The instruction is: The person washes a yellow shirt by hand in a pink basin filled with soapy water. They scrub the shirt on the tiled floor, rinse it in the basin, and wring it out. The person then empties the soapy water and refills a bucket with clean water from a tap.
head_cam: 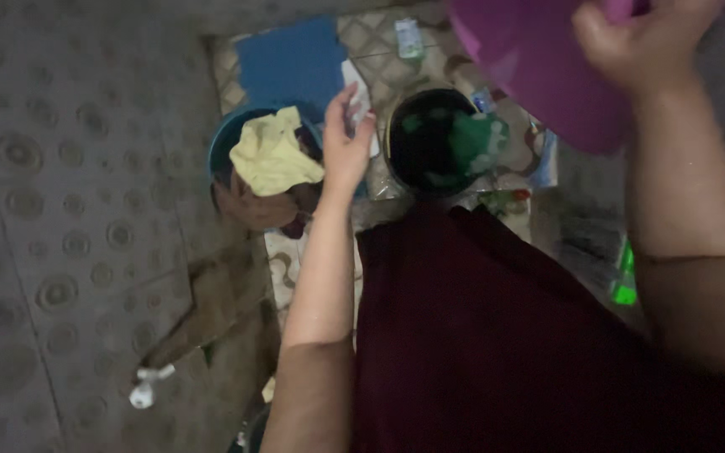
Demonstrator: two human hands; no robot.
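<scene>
Two basins sit on patterned floor tiles [396, 71]; right fingers [602, 38] clamp a purple tub [530, 67].

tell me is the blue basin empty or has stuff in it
Has stuff in it: a crumpled yellow cloth and darker cloth fill the blue basin.

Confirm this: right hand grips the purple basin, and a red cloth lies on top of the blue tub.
Not quite. In the head view the cloth on the blue tub is pale yellow, not red. The right hand does grip the purple basin.
</scene>
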